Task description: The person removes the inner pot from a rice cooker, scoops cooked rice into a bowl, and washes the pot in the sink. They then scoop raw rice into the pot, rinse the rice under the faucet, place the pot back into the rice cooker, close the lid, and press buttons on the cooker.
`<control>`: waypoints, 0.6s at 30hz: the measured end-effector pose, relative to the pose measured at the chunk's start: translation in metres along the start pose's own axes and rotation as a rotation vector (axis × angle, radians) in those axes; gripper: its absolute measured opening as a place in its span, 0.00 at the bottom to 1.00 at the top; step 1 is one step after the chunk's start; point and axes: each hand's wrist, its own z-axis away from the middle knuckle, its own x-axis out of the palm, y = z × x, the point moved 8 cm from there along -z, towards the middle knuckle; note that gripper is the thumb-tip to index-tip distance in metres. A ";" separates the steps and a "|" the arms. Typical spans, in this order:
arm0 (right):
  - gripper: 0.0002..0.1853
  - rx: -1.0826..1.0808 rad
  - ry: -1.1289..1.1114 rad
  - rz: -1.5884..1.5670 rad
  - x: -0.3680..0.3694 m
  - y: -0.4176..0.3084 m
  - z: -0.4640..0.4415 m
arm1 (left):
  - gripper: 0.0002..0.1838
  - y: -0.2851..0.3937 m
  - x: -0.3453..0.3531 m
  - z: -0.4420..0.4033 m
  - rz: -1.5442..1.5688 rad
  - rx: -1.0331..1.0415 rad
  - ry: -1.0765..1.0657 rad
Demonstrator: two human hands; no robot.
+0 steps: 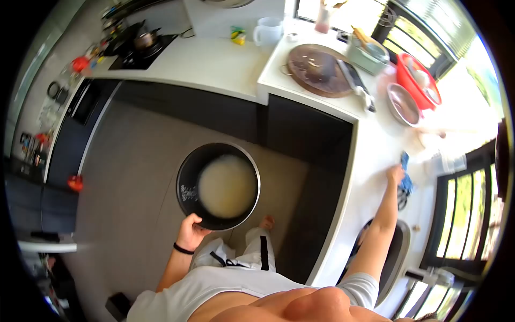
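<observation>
My left hand point(191, 234) grips the near rim of a dark rice cooker inner pot point(188, 166), held out over the floor in front of my legs. Cloudy, pale yellowish water point(228, 185) covers its bottom, and white marks show on its left inner wall. My right hand point(396, 174) reaches out to the right over the white counter, its fingers closed on a blue cloth point(405, 180). A small dark object point(402, 201) lies just below the cloth. The fingertips of my right hand are partly hidden.
A sink point(399, 247) lies under my right arm. Farther along the counter point(378, 145) are a metal bowl point(404, 104), a red basin point(419, 75), a cleaver point(351, 80) and a round cutting board point(316, 70). A stove point(142, 53) stands at far left.
</observation>
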 end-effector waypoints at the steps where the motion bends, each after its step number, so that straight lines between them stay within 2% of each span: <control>1: 0.22 0.078 -0.133 0.035 -0.031 -0.010 0.032 | 0.16 0.001 0.003 -0.002 0.029 0.005 0.010; 3: 0.18 0.069 -0.163 -0.098 0.002 -0.002 0.004 | 0.15 0.007 0.024 -0.016 0.022 -0.003 -0.017; 5: 0.18 -0.212 0.005 -0.426 -0.012 -0.024 0.018 | 0.14 0.017 0.046 -0.030 0.081 0.010 -0.027; 7: 0.17 -0.322 -0.195 -0.910 -0.066 -0.080 0.100 | 0.14 0.032 0.070 -0.037 0.113 0.041 -0.056; 9: 0.17 -0.137 -0.530 -1.722 -0.068 -0.125 0.175 | 0.14 0.050 0.083 -0.049 0.143 0.042 0.015; 11: 0.15 -0.294 -0.714 -1.883 -0.092 -0.183 0.256 | 0.14 0.069 0.097 -0.056 0.184 0.071 -0.034; 13: 0.12 -0.355 -0.809 -1.917 -0.098 -0.244 0.335 | 0.14 0.091 0.104 -0.061 0.199 0.087 -0.065; 14: 0.13 -0.364 -0.952 -1.911 -0.093 -0.273 0.380 | 0.14 0.103 0.105 -0.063 0.225 0.078 -0.090; 15: 0.14 -0.483 -0.919 -1.846 -0.071 -0.294 0.422 | 0.14 0.113 0.106 -0.066 0.245 0.064 -0.112; 16: 0.13 -0.783 -0.798 -1.569 -0.075 -0.317 0.460 | 0.14 0.123 0.104 -0.067 0.263 0.046 -0.131; 17: 0.14 -1.117 -0.783 -1.484 -0.089 -0.351 0.498 | 0.14 0.135 0.102 -0.069 0.285 0.034 -0.150; 18: 0.18 -1.413 -0.949 -1.085 -0.081 -0.388 0.536 | 0.14 0.147 0.099 -0.069 0.274 0.042 -0.131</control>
